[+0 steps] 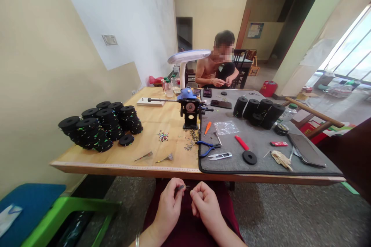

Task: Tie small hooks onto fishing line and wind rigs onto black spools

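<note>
Just in front of the table edge, above my lap, both hands are held close together. Thumb and fingers of my left hand point(172, 202) pinch a small dark piece point(181, 187), too small for me to name. My right hand point(205, 200) is closed, its fingertips beside thin dark ends that stick out toward it; what it holds is hidden. On the table nearest to them lie two thin sticks with tufted ends point(165, 158), blue-handled pliers point(207, 147) and thread snips point(220, 156).
Stacks of black foam spools point(106, 123) stand left, more spools point(265, 114) right. A black hand-crank winder point(190, 114) and a lamp point(188, 57) are mid-table. Small beads point(163, 136) lie loose. Across the table sits another person point(216, 65). A green stool point(55, 216) is at left.
</note>
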The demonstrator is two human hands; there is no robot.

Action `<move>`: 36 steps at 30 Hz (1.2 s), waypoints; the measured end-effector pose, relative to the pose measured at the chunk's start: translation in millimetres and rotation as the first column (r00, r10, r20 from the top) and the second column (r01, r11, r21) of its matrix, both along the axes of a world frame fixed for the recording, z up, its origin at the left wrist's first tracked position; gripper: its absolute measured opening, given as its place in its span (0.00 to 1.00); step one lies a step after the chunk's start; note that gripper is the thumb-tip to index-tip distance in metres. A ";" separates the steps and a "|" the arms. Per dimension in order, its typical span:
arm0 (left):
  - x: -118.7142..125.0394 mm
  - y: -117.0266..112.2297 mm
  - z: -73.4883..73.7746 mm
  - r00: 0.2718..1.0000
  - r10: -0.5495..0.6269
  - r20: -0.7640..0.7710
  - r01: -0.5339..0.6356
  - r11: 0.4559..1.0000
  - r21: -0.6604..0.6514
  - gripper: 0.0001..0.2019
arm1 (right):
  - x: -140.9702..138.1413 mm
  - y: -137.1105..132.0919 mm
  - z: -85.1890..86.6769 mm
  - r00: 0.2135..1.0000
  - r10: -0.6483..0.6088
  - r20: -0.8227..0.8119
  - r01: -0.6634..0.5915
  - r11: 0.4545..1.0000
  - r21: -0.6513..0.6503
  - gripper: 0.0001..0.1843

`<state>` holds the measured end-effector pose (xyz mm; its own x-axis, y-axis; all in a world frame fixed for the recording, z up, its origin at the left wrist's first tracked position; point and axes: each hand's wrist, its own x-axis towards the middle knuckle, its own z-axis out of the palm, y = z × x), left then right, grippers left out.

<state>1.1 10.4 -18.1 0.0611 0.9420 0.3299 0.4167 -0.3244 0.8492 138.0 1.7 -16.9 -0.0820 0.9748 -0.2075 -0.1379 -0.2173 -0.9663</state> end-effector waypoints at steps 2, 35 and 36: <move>-0.1 0.4 -0.7 1.000 0.001 -0.003 -0.001 1.000 0.014 0.04 | -0.4 0.0 0.0 1.000 0.008 -0.009 -0.008 1.000 0.003 0.20; 0.6 -6.9 5.3 0.992 -0.097 -0.077 0.104 0.990 0.092 0.06 | 0.4 2.2 -6.3 1.000 0.021 0.007 -0.021 1.000 0.014 0.22; 0.6 -6.9 5.5 0.992 -0.101 -0.079 0.108 0.990 0.087 0.06 | 0.4 2.1 -6.0 1.000 0.021 0.005 -0.021 1.000 0.018 0.22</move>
<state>1.8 3.5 -12.6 0.1851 0.8957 0.4044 0.4377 -0.4436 0.7821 138.4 3.8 -22.9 -0.1011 0.9765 -0.1904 -0.1287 -0.2026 -0.9708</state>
